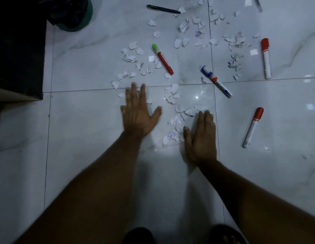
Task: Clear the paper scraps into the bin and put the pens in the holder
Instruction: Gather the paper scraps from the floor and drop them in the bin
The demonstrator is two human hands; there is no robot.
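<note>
White paper scraps point(177, 118) lie scattered over the pale tiled floor. My left hand point(138, 113) is flat with fingers spread, over a few scraps at the tile joint. My right hand point(201, 138) lies flat with straight fingers, its thumb side against a small heap of scraps. Between the two hands sits that heap. Several pens lie loose: a green-capped red marker point(162, 59), a blue-capped marker point(216, 81), two red-capped white markers point(265, 58) point(253, 127), and a dark pen point(163, 9). A green bin point(79, 23) with a dark liner stands at the top left.
A dark block of furniture point(19, 50) fills the left edge beside the bin. More scraps point(236, 41) spread toward the top right, near a grey pen-like object point(258, 5) at the top edge. Dark footwear point(227, 235) shows at the bottom.
</note>
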